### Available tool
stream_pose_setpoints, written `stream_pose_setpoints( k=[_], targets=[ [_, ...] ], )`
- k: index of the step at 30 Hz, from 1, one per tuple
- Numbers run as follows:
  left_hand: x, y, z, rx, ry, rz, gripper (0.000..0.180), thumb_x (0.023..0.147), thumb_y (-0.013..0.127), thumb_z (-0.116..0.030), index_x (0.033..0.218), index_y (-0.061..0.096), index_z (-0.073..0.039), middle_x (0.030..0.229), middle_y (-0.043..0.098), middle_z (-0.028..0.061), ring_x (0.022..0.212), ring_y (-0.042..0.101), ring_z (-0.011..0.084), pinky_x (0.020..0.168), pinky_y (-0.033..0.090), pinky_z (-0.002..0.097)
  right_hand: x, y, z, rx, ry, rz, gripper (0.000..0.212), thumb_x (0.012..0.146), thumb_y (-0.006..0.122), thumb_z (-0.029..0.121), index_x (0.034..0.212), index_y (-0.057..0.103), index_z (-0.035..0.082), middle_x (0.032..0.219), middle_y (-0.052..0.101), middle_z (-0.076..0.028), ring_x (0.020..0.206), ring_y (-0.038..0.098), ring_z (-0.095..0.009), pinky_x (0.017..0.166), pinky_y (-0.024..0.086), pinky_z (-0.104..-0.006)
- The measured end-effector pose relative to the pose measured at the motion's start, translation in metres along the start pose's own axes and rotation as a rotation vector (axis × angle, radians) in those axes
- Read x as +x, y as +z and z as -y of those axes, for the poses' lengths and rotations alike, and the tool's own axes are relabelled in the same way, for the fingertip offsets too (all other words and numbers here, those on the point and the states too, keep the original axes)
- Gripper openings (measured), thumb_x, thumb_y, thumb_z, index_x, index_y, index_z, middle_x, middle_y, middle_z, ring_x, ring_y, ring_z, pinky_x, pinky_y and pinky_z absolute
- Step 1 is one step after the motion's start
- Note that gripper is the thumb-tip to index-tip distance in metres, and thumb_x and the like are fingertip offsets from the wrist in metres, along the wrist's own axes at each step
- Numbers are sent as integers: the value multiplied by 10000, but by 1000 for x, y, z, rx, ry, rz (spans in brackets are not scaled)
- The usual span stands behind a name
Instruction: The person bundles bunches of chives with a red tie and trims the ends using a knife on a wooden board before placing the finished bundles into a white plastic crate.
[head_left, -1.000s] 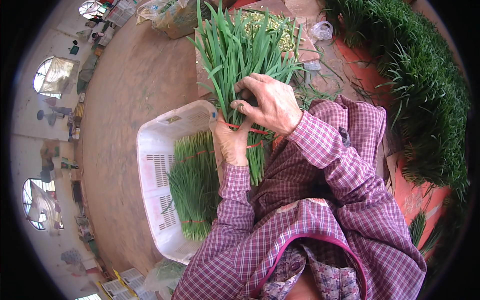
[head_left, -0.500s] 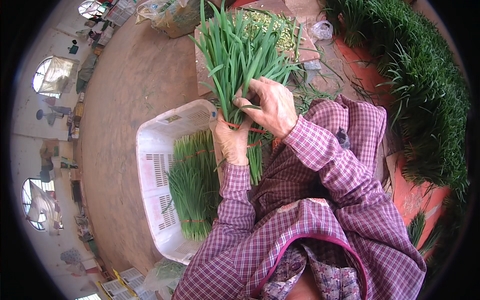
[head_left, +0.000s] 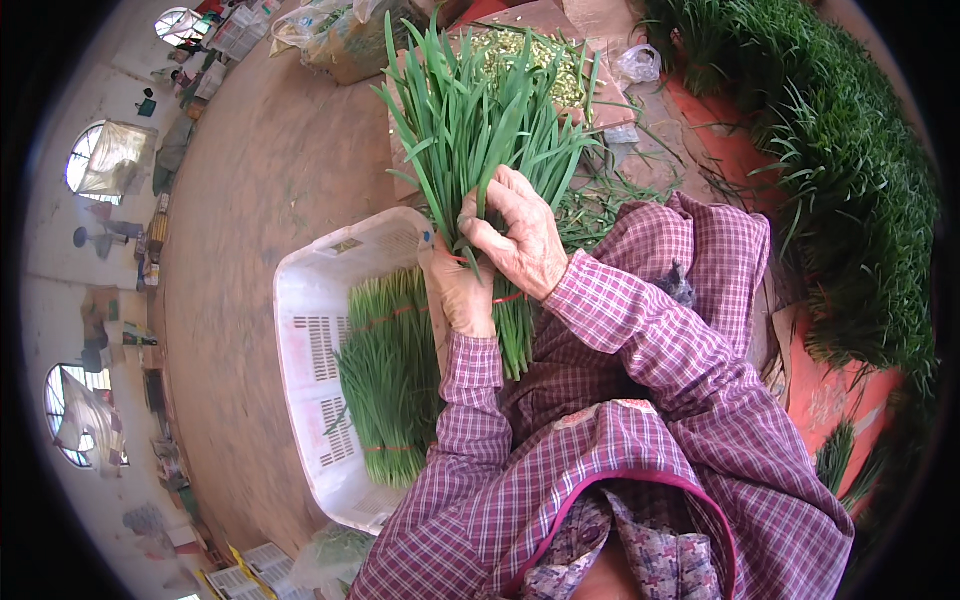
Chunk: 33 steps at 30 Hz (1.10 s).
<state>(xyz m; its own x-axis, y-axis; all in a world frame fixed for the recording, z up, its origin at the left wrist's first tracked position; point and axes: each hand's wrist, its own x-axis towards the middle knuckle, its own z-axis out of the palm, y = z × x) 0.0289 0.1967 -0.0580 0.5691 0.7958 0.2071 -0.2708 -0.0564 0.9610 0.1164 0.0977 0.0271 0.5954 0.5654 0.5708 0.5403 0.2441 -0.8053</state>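
crate (head_left: 300, 290) just left of the lap (head_left: 640, 240), bundles (head_left: 385, 370) in it, another bunch (head_left: 480, 140) in left hand (head_left: 465, 290), board (head_left: 617, 112) past that, trimmings (head_left: 555, 75) on top, plastic bag (head_left: 638, 63) off its right, greens (head_left: 840, 190) way over right

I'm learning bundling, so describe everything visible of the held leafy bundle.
The leafy bundle has long, flat green blades, fanned loosely at the tips, pointing away from the body. The left hand grips its narrower part, where red banding shows; green ends emerge below. The right hand pinches blades above. It is held right of the white crate.
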Motion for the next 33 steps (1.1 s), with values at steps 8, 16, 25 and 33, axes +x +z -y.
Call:
stream_pose_setpoints(
  k=[8, 16, 25, 33],
  targets=[
    [-4, 18, -45, 241, 6, 39, 347, 802, 771, -33, 1121, 635, -22, 1000, 681, -4, 894, 630, 106, 836, 511, 278, 13, -13, -1, 895, 579, -74, 119, 929, 588, 162, 974, 625, 57, 846, 585, 41, 730, 498, -73, 716, 431, -223],
    [-2, 3, -71, -64, -107, -148, 727, 813, 854, -176, 1416, 485, -8, 1322, 590, 79, 1160, 602, 178, 1073, 459, 366, 34, -118, -35, 414, 522, -234, 928, 863, 686, 659, 1488, 372, 49, 1257, 593, -103, 1123, 581, -189, 1017, 477, -446],
    [-2, -2, -68, -71, -182, -55, 734, 919, 721, -459, 1420, 497, 27, 1414, 543, 116, 1263, 537, 209, 1103, 412, 352, 37, 11, -40, 593, 481, -62, 849, 778, 835, 134, 1457, 347, -14, 1296, 618, -163, 1178, 612, -271, 1050, 481, -374],
    [-14, -2, -103, -155, -334, 4, 677, 983, 616, -491, 1414, 485, 14, 1424, 523, 129, 1264, 540, 221, 1068, 488, 364, 22, 1, -41, 1001, 777, -141, 546, 886, 748, 157, 1359, 503, 42, 1214, 647, -93, 1054, 652, -221, 946, 543, -387]
  ],
)
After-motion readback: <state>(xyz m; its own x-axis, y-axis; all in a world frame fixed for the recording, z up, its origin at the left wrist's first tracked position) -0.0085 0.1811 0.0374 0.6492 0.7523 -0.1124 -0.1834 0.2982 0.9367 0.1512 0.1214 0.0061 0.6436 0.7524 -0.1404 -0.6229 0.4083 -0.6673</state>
